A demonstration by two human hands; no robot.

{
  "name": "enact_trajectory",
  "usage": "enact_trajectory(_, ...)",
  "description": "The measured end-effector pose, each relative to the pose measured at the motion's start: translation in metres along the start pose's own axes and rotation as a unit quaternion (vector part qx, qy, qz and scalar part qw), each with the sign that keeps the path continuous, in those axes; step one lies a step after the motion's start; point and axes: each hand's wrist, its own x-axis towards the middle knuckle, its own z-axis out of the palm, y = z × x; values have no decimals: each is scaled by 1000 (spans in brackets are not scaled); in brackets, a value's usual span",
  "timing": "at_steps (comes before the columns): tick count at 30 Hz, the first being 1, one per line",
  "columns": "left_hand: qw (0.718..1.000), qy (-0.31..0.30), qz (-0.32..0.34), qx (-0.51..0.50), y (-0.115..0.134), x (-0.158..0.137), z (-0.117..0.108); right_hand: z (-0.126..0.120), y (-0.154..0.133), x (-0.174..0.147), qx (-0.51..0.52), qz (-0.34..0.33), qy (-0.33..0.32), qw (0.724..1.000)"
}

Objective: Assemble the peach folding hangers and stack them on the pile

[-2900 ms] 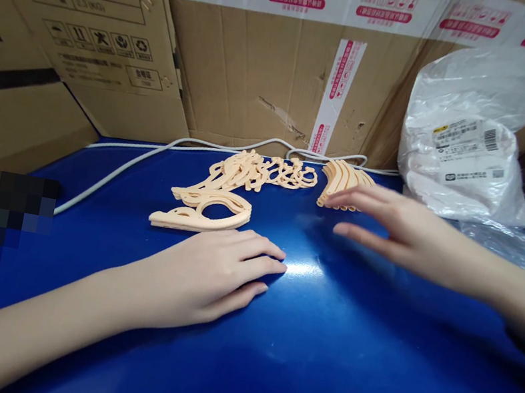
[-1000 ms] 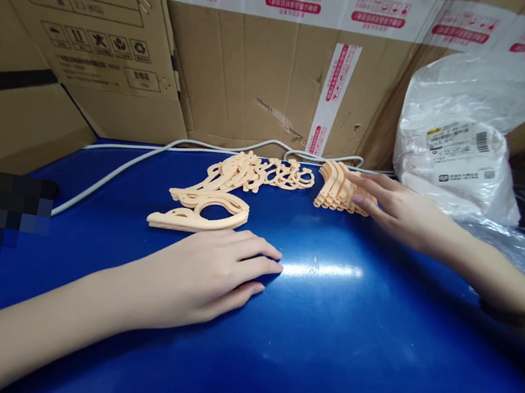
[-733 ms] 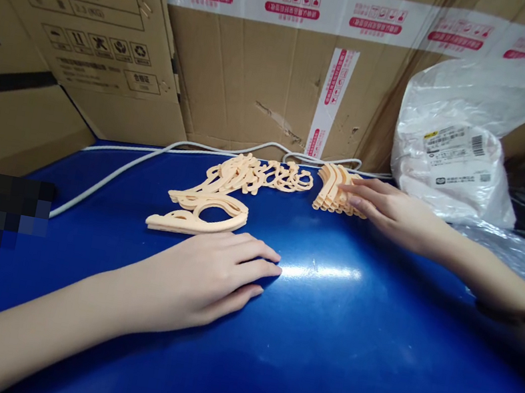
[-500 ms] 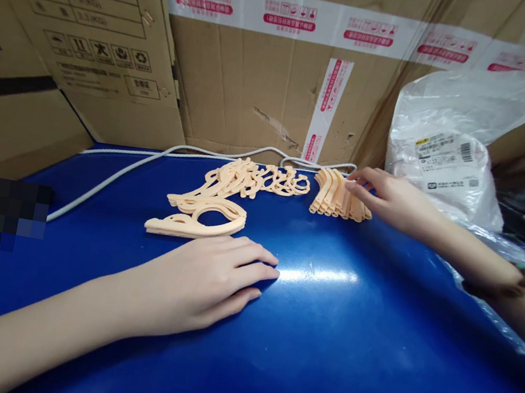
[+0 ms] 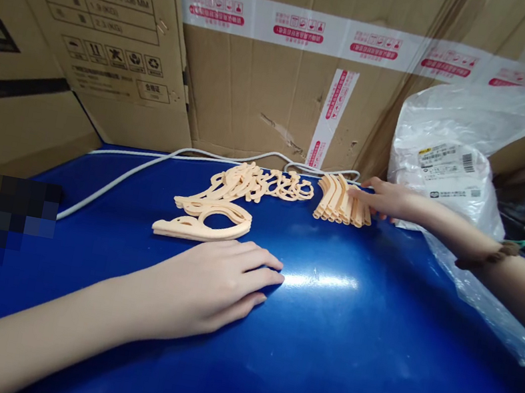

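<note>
While the left hand [image 5: 221, 287] lies palm down and loosely spread near the middle of the blue tabletop [image 5: 322, 376], with nothing visible in it, the right hand [image 5: 387, 198] reaches toward the back. Its fingers are over the right end of a row of curved cream strips [image 5: 336, 199] and appear to touch them; cannot tell whether any strip is gripped, as the underside of the hand is hidden.

Position of the strips: side by side near the back of the tabletop, front ends roughly in line. Just left of them, a pile of loose pieces [image 5: 245, 181] in the same cream colour, some ring-shaped. Nearer the left hand, a stack of flat pieces [image 5: 185, 229] with an oval opening.

Surroundings: white cord [image 5: 100, 195] runs behind the pieces, along the foot of the taped cardboard box [image 5: 244, 98]; a plastic bag [image 5: 445, 154] with a label stands beyond the right hand.

Step in hand, as judged: handling or straightening the row — the fingers are placed for a small adjustment, not a lift. A next move there calls for light fingertip contact at that end, since neighbouring strips lie close together and could shift.
</note>
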Motion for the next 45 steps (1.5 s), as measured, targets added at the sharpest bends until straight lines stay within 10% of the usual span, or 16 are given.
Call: enact_trajectory(45,1000,-2,-3,-1,0,0,-1,-1,-15,9,-53,-66,99,992)
